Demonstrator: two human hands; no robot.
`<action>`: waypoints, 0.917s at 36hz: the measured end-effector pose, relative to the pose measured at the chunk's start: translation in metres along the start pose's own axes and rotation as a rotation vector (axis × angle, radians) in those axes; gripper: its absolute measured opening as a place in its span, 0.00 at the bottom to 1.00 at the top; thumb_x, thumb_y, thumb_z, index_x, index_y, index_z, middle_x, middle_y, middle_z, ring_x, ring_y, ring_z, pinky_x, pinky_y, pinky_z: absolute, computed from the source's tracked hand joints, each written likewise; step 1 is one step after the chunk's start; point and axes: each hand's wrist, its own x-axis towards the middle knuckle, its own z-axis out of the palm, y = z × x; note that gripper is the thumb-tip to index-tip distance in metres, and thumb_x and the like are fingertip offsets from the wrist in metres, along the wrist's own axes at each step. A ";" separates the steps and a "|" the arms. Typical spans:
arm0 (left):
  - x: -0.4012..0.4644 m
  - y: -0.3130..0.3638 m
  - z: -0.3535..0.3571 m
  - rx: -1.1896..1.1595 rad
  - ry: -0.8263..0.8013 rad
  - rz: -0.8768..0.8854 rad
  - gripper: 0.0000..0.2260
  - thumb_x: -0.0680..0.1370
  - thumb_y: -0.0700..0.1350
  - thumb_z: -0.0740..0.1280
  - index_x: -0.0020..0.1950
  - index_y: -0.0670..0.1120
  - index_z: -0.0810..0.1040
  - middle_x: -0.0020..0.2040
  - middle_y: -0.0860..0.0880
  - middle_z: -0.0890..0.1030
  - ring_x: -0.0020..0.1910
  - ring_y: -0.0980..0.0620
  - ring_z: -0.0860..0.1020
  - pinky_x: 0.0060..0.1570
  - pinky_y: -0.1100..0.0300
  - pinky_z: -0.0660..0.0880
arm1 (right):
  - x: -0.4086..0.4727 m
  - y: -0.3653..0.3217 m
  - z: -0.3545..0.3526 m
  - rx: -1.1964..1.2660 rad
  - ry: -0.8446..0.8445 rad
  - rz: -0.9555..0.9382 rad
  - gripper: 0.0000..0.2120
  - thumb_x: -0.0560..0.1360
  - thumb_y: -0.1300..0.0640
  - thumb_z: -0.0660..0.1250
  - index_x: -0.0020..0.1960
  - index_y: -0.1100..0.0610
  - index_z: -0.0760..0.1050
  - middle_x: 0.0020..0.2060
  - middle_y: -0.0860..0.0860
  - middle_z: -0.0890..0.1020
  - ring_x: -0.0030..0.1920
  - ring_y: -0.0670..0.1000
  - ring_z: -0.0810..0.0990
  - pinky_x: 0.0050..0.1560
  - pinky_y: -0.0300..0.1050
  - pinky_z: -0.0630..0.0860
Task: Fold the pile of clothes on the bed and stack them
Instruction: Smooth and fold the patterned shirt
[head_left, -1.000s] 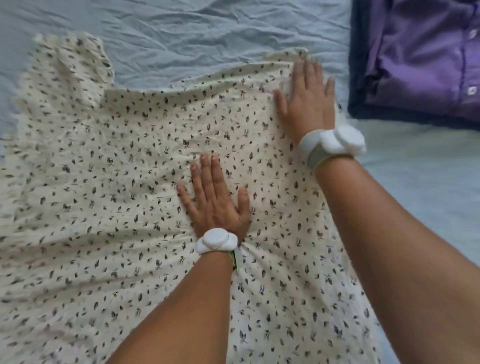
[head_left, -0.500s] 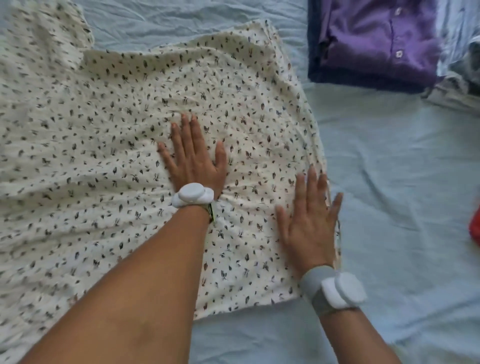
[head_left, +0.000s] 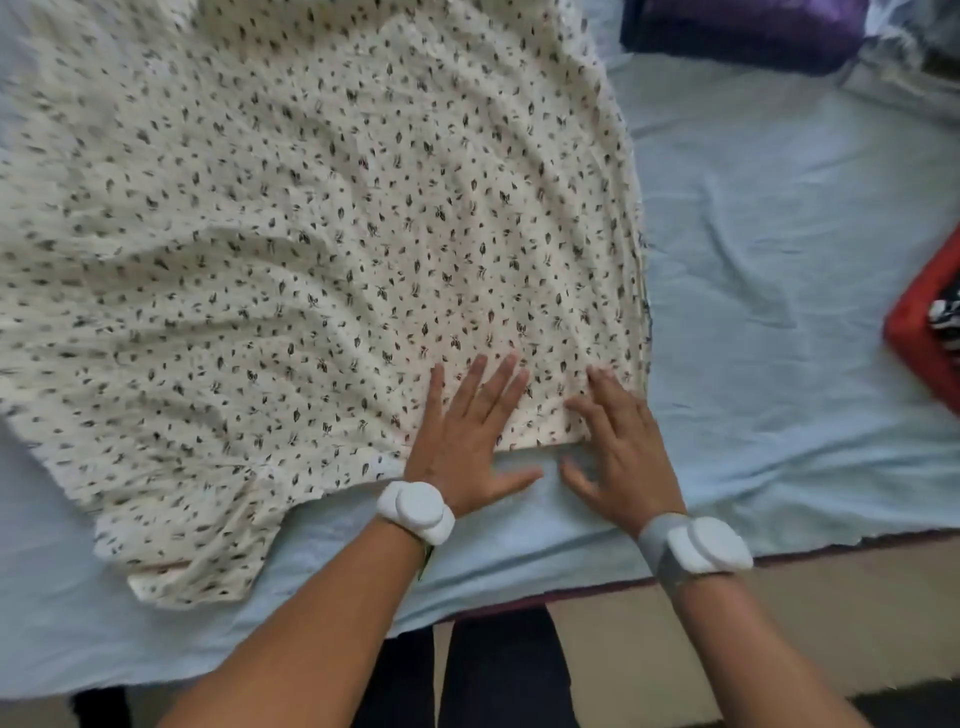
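bedroom, sheeted bed (head_left: 779, 260), folded clothes (head_left: 743, 31)

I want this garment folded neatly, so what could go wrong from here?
The cream printed garment is rippled across its middle while both the left hand and right hand press only its near corner; folding now may trap creases. Its lower-left flap lies close to the bed sheet's near edge and might slip off.

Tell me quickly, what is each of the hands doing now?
Left hand: open, fingers flat on the cream dress, holding nothing.
Right hand: open, fingers spread on the dress corner, holding nothing.
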 end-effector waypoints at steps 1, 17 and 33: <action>-0.004 0.002 0.000 0.009 -0.002 -0.011 0.43 0.75 0.72 0.51 0.80 0.46 0.46 0.80 0.47 0.46 0.79 0.44 0.46 0.73 0.35 0.47 | 0.001 0.001 -0.004 -0.017 0.017 0.006 0.24 0.70 0.50 0.60 0.65 0.55 0.68 0.72 0.57 0.66 0.72 0.57 0.64 0.69 0.54 0.63; 0.102 -0.118 -0.143 -0.231 0.383 -0.451 0.12 0.81 0.44 0.57 0.61 0.51 0.76 0.51 0.43 0.80 0.46 0.40 0.77 0.40 0.54 0.67 | 0.190 -0.002 -0.105 -0.038 0.551 0.120 0.13 0.73 0.66 0.59 0.52 0.57 0.79 0.40 0.55 0.81 0.42 0.60 0.77 0.44 0.47 0.65; 0.093 -0.168 -0.102 -0.313 0.296 -0.446 0.24 0.79 0.49 0.63 0.75 0.48 0.63 0.70 0.45 0.71 0.67 0.43 0.69 0.65 0.43 0.66 | 0.184 -0.062 -0.034 0.059 0.092 0.007 0.22 0.79 0.57 0.61 0.72 0.54 0.67 0.74 0.53 0.66 0.75 0.54 0.60 0.75 0.54 0.54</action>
